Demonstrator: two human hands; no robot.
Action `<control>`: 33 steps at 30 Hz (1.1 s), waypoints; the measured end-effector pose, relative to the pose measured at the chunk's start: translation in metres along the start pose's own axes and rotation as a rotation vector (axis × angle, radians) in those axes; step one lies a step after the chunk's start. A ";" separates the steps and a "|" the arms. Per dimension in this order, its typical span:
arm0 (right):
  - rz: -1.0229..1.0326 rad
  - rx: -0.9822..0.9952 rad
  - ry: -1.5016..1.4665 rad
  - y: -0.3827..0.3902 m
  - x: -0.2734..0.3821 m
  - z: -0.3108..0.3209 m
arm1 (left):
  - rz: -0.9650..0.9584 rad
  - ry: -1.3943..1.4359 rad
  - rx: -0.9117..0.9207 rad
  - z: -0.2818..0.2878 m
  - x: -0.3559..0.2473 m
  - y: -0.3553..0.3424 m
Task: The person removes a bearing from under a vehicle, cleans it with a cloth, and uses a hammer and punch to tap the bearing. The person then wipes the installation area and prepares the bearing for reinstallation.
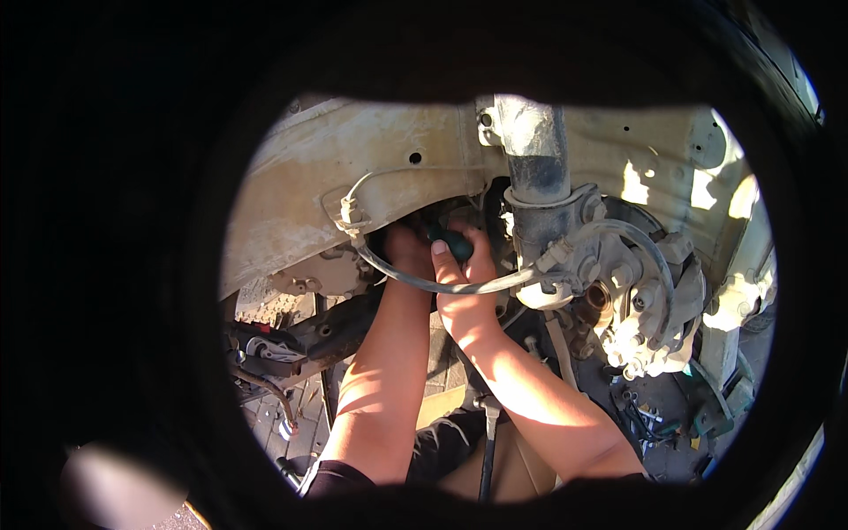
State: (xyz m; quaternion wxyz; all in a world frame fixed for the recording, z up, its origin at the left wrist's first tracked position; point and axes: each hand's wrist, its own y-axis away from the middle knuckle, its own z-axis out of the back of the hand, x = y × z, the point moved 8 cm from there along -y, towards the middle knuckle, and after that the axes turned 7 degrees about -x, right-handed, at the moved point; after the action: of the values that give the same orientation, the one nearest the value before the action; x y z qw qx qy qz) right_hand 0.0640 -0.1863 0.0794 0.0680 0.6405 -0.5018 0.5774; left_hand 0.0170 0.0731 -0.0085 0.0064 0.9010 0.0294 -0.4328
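Both my forearms reach up from the lower edge into a shadowed opening under a dusty cream wheel-arch panel (309,177). My right hand (464,265) grips a dark green handle (457,243), thumb along its side; its far end is hidden. My left hand (406,247) is just left of it, deep in shadow, fingers hidden. A rubber hose (406,276) with a metal fitting (351,212) curves across in front of my wrists. Right of my hands stands a dirty strut (537,168), joined to a knuckle and hub assembly (632,318) with a rusty bore (598,296).
A dark suspension arm (331,327) and hanging cable (278,397) are at lower left. Several small tools and parts (649,415) lie on the paving at lower right. A dark bar (490,442) stands between my forearms, near a tan board (464,468) and dark cloth.
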 end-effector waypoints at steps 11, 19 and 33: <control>0.017 -0.021 0.044 0.013 -0.001 0.005 | 0.275 0.291 -0.111 0.009 0.028 -0.035; 0.000 -0.038 0.067 0.017 -0.011 0.005 | 0.290 0.252 -0.137 0.016 0.038 -0.040; 0.330 0.199 0.369 0.106 0.049 0.061 | 0.244 0.408 0.043 0.011 0.002 0.053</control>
State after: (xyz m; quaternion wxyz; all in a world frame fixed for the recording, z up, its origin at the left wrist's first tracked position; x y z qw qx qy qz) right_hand 0.0199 -0.3065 0.0470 0.0000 0.4372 -0.5194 0.7342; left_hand 0.0128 0.0200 -0.0179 0.0335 0.9666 -0.0881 -0.2384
